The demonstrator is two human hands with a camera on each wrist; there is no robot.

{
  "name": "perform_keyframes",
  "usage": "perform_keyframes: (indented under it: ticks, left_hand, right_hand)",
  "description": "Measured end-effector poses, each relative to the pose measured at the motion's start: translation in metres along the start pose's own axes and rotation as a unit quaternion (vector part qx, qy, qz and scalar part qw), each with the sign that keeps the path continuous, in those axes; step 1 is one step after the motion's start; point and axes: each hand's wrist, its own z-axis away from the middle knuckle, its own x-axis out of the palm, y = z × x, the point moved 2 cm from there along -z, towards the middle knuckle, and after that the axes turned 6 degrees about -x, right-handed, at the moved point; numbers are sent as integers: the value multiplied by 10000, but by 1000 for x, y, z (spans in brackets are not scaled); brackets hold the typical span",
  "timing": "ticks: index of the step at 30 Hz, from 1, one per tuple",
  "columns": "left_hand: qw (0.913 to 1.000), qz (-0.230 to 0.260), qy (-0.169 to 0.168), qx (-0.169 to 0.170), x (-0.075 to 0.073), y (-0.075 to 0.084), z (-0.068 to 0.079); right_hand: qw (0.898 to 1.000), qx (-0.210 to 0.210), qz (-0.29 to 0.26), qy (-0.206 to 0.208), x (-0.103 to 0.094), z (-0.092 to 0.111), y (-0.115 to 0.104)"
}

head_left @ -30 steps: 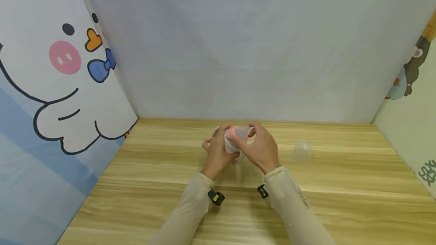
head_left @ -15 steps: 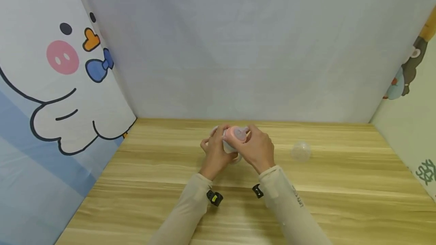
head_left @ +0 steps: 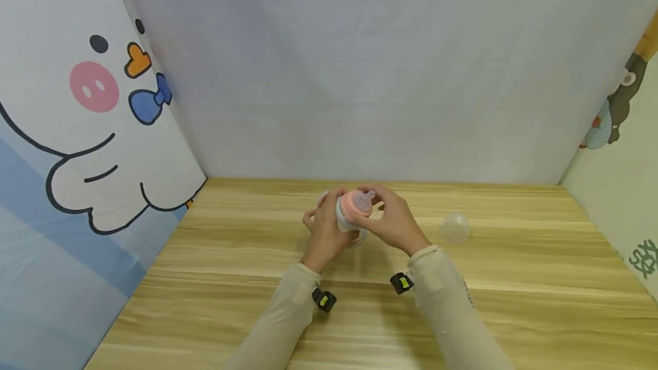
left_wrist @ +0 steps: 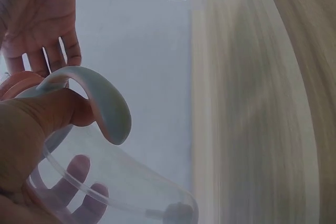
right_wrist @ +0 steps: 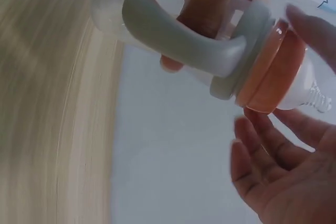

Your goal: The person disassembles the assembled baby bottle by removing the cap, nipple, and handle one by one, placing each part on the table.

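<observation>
Clear plastic bottle point(left_wrist: 142, 182) (smooth), matt handle point(right_wrist: 173, 43), wood-grain tabletop point(head_left: 205, 278)

No word, brand or number is showing legibly. At four o'clock in the head view, dark lettering point(head_left: 468, 293) is running along the right sleeve point(head_left: 449, 307), too small to read; between three and four, dark green strokes point(head_left: 644, 258) are marking the right wall point(head_left: 612, 198), unreadable.
</observation>
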Motion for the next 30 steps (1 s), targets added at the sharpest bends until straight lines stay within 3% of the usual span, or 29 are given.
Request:
perform_keyframes:
  ticks: [6, 12, 20, 30]
  left_hand:
    - [10000, 46, -50, -58, -1, -3, 1]
    - [9999, 67, -63, 45, 0, 1, 1]
    - [10000, -58, 6, 19, -2, 2, 4]
    - [9999, -83, 3, 92, -1, 2, 5]
  right_hand:
    - [9978, 240, 40, 624, -2, 1, -8]
    - [9889, 736, 578, 1156, 0, 1, -11]
    - [9812, 1237, 1086, 1011, 10, 3, -14]
    - [9880, 827, 1058, 766, 6, 5, -12]
